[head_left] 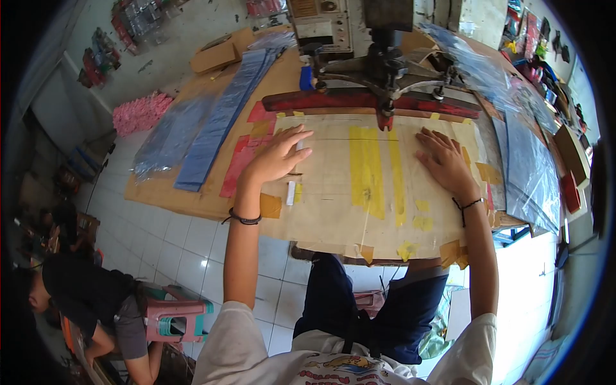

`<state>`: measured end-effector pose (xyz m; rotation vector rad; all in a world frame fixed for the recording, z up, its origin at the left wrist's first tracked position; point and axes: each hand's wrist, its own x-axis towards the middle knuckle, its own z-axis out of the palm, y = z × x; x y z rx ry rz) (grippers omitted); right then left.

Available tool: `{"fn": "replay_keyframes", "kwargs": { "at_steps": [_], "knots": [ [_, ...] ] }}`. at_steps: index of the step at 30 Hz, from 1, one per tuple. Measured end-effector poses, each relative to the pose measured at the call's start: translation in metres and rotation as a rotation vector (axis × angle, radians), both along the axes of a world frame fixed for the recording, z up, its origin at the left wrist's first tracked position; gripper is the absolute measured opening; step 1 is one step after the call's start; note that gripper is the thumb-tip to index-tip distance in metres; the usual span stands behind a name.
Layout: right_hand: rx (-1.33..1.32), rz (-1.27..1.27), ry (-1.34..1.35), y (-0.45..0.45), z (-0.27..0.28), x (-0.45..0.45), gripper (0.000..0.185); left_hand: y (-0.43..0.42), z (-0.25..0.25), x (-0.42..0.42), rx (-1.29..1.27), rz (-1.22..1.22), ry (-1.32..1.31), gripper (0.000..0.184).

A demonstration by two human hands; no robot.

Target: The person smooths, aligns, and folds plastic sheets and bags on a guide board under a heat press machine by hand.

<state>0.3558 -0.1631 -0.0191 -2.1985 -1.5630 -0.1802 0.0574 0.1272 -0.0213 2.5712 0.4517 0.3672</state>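
Observation:
My left hand is over the left part of a taped work sheet, its fingers apart and pointing right, holding nothing. On the sheet's right side rests my right hand, fingers spread and empty. Yellow tape strips run down the sheet between the hands. A small white piece lies just below my left hand. Beyond both hands, a long red and black bar hangs from a dark metal press arm across the sheet's far edge.
Long blue plastic sheets lie at the left of the table, and more plastic film at the right. A control box stands at the back. Another person sits at lower left beside a pink stool.

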Motion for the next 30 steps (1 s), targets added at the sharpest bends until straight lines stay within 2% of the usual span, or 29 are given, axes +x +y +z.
{"fn": "replay_keyframes", "kwargs": {
  "at_steps": [2, 5, 14, 26, 30],
  "knots": [
    [0.000, -0.001, 0.005, 0.001, -0.002, 0.002, 0.049, -0.002, 0.006, -0.006, -0.062, -0.034, 0.022, 0.071],
    [-0.007, -0.003, 0.018, 0.000, 0.001, 0.000, 0.048, -0.004, 0.014, -0.013, -0.024, -0.130, 0.141, 0.082],
    [-0.016, -0.007, 0.020, 0.000, 0.003, -0.001, 0.047, 0.002, 0.010, -0.012, -0.086, -0.159, 0.200, 0.095],
    [-0.009, -0.021, 0.016, 0.000, 0.003, -0.002, 0.046, 0.005, 0.011, -0.012, -0.037, -0.164, 0.242, 0.089],
    [-0.008, -0.021, 0.025, 0.001, 0.002, -0.001, 0.047, -0.001, 0.008, -0.009, -0.024, -0.078, 0.156, 0.085]
  ]
}}
